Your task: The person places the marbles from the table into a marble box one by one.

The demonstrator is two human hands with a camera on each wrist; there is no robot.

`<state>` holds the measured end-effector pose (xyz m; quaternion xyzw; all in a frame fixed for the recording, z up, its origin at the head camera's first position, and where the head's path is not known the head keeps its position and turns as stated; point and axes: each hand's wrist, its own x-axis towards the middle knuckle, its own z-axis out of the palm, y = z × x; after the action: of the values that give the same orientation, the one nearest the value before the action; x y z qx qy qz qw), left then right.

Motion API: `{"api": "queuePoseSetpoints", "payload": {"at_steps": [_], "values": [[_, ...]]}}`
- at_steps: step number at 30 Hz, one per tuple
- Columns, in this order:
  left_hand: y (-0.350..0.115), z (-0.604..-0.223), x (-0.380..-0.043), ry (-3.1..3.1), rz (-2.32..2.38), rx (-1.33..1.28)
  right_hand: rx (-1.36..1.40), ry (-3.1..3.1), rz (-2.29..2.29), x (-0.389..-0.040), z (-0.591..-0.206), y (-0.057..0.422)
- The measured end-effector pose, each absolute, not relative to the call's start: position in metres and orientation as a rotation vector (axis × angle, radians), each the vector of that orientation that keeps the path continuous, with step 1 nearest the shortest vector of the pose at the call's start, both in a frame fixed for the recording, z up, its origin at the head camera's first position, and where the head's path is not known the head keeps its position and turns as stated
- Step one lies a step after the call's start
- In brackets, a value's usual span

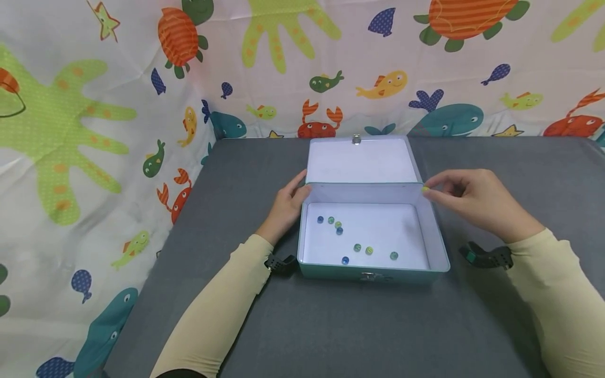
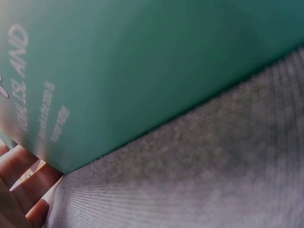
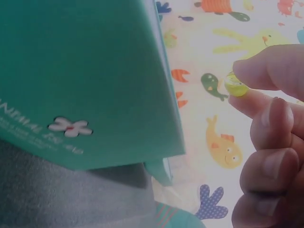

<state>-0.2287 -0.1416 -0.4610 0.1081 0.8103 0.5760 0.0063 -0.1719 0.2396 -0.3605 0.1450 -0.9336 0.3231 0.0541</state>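
An open green tin box [image 1: 371, 274] with a white inside stands on the table, its lid [image 1: 361, 160] tipped back. Several small glass marbles, among them a blue marble [image 1: 345, 260], a green marble [image 1: 394, 255] and a yellow marble [image 1: 369, 251], lie scattered on its floor. My left hand [image 1: 285, 209] holds the box at its back left corner, thumb at the rim, fingers along the outside. Over the back right corner, my right hand [image 1: 482, 202] pinches a yellow-green marble [image 3: 236, 84] between thumb and index finger, its other fingers curled.
A grey cloth [image 1: 359, 331] covers the table. Behind it and along its left side hangs a white curtain [image 1: 288, 84] printed with sea animals. A dark band with a small device [image 1: 487, 256] is worn on the right wrist, and another [image 1: 282, 264] on the left.
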Motion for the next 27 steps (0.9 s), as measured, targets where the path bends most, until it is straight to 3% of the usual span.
{"api": "queuePoseSetpoints", "payload": {"at_steps": [27], "values": [[-0.142,-0.462,-0.231,2.531,1.809,0.329,0.570,-2.802,1.091,-0.188,-0.352,0.192]]}}
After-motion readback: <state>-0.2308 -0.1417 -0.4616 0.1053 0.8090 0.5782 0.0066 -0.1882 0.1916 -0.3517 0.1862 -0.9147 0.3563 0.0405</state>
